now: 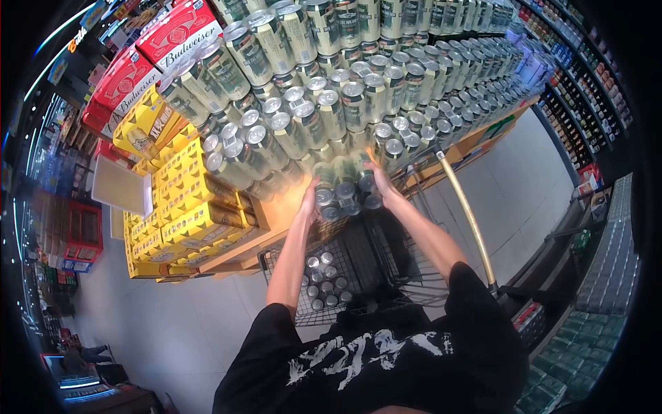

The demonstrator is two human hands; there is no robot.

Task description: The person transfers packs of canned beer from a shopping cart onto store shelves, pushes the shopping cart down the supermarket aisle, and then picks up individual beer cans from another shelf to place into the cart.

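Observation:
Between my two hands is a pack of beer cans [336, 188] in clear wrap, over the near edge of the wooden display shelf. My left hand [310, 199] presses against the pack's left side. On its right side is my right hand [380, 185], fingers wrapped round the edge. Stacked cans [331, 114] in pale and dark green rise in tiers just beyond. Below my forearms stands a wire shopping cart [276, 265], with several cans [324, 283] grouped in its basket.
Yellow beer cartons [193, 228] and red Budweiser boxes [178, 34] are piled at the left. A white sign board [123, 186] sticks out beside them. A pale bar [469, 214] slants at the right. Green packs [572, 355] lie at lower right, by a grey tiled floor [524, 172].

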